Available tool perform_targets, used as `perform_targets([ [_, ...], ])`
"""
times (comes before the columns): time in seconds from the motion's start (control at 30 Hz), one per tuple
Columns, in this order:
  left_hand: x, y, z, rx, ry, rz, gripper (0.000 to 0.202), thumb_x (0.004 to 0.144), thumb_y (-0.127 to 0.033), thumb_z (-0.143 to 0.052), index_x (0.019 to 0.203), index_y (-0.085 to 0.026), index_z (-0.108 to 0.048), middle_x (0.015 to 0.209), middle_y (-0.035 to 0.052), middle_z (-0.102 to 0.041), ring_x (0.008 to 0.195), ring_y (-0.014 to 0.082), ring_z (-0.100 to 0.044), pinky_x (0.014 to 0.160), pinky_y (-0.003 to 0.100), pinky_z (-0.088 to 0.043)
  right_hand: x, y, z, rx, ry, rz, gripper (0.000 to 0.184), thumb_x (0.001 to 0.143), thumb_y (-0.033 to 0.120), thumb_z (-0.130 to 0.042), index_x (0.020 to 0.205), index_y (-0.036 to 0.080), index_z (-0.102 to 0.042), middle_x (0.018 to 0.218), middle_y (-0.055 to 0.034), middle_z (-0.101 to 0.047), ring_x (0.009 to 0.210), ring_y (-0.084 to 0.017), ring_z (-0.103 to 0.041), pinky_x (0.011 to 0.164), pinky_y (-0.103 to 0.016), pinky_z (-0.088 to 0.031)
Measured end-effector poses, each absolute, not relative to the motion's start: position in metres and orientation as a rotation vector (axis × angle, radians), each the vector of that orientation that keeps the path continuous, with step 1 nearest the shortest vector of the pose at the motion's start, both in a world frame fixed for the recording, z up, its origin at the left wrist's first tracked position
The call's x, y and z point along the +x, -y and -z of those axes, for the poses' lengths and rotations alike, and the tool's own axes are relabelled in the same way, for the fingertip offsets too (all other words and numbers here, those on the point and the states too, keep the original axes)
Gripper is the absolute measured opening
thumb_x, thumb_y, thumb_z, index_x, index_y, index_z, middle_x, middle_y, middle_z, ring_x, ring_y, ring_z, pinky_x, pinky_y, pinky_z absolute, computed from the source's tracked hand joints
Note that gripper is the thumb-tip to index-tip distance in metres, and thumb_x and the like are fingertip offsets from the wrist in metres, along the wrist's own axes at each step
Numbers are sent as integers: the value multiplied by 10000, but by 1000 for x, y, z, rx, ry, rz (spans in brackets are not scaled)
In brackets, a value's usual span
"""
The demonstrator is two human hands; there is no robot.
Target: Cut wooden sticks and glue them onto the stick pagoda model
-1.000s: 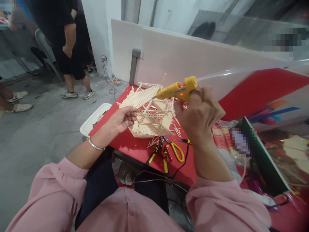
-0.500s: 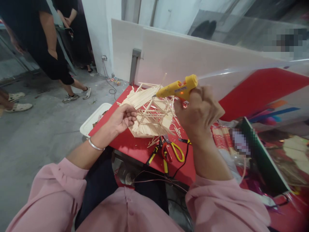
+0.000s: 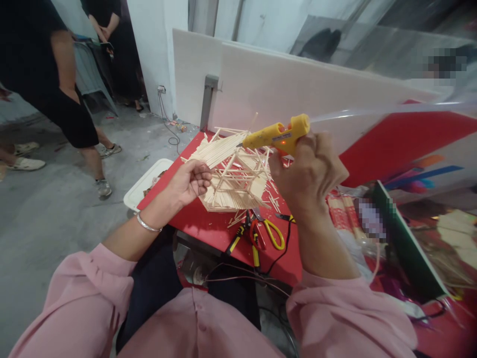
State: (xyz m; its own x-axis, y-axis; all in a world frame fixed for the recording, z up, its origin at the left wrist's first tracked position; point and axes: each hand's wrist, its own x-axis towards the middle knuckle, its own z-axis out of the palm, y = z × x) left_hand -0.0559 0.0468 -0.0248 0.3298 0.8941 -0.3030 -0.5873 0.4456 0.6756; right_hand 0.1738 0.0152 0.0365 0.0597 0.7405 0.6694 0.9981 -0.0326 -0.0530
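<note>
My right hand (image 3: pixel 307 174) is wrapped round a yellow hot glue gun (image 3: pixel 278 136) with a small lit orange light. The gun's nozzle is at the right edge of a slanted panel of wooden sticks (image 3: pixel 219 151). This panel forms the upper part of a model built from thin wooden sticks (image 3: pixel 238 184), standing on the red table. My left hand (image 3: pixel 194 181) has its fingers curled closed at the panel's lower left corner and grips it there; the exact fingertip contact is partly hidden.
Scissors (image 3: pixel 274 233) and black-and-yellow pliers (image 3: pixel 238 236) lie at the red table's (image 3: pixel 208 236) front, among loose sticks. A white tray (image 3: pixel 136 191) is at left. White boards (image 3: pixel 298 94) stand behind, a green-faced panel (image 3: pixel 406 248) at right. People (image 3: pixel 74 119) stand at far left.
My right hand and the glue gun have shifted very slightly to the right. My left hand keeps its place. A person at the far left has taken a step.
</note>
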Motion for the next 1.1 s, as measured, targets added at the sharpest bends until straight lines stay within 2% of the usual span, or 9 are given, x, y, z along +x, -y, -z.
perform_targets([
  [0.23,-60,-39,18,505,-772,-1097,106,765,-186,-604,686,-130,-648,588,36,-656,432,89,-557,393,183,-433,170,-12,-38,-1880,1674,525,531,901,545,-470,1254,153,-525,1120,-182,-594,971,-295,-584,705,-375,-412],
  [0.4,-70,-8,7,535,-895,-1516,95,778,-160,-560,737,-165,-646,498,-33,-549,361,67,-433,340,178,-318,204,10,-34,-1874,1674,349,545,842,649,-544,1160,206,-554,944,-87,-641,867,-254,-603,714,-368,-432],
  [0.5,-65,20,7,757,-837,-1704,97,776,-199,-585,696,-184,-637,506,-39,-544,362,80,-434,339,201,-305,241,47,-21,-1969,1614,370,540,801,640,-612,1125,212,-551,971,-85,-644,875,-260,-603,724,-370,-439],
  [0.57,-52,38,13,966,-814,-1623,110,786,-242,-637,689,-193,-653,536,-33,-578,397,85,-490,369,203,-348,264,79,-10,-2162,1533,379,458,833,557,-605,1116,201,-551,1015,-114,-640,911,-282,-605,719,-368,-430],
  [0.67,-20,55,33,1386,-855,-1221,83,781,-262,-700,741,-189,-700,558,-19,-620,431,97,-531,414,211,-399,293,127,12,-2453,1452,390,268,889,389,-515,1071,200,-569,1054,-148,-634,932,-305,-606,670,-357,-396],
  [0.8,28,52,73,1848,-879,-878,79,779,-226,-665,745,-185,-724,651,5,-680,541,112,-570,512,220,-436,329,161,48,-2450,1898,229,210,841,223,-463,1006,233,-591,1030,-97,-644,885,-249,-602,616,-313,-346],
  [0.9,53,41,102,1900,-942,-798,139,800,-230,-599,780,-183,-729,695,13,-692,569,128,-589,537,230,-445,349,155,74,-2324,2242,21,257,816,171,-462,1011,202,-625,983,-90,-653,895,-226,-597,670,-299,-356],
  [0.97,62,37,117,1887,-1008,-787,139,789,-231,-604,806,-188,-736,711,11,-699,586,134,-593,555,233,-446,356,141,90,-2207,2380,-92,325,821,157,-461,1085,195,-646,1001,-98,-661,936,-227,-591,724,-302,-360],
  [1.1,69,38,132,1900,-1136,-800,123,773,-198,-623,794,-202,-744,721,15,-713,642,152,-611,612,247,-444,358,117,119,-2180,2429,-181,358,894,253,-455,1189,247,-658,1025,-105,-662,922,-235,-584,712,-311,-334],
])
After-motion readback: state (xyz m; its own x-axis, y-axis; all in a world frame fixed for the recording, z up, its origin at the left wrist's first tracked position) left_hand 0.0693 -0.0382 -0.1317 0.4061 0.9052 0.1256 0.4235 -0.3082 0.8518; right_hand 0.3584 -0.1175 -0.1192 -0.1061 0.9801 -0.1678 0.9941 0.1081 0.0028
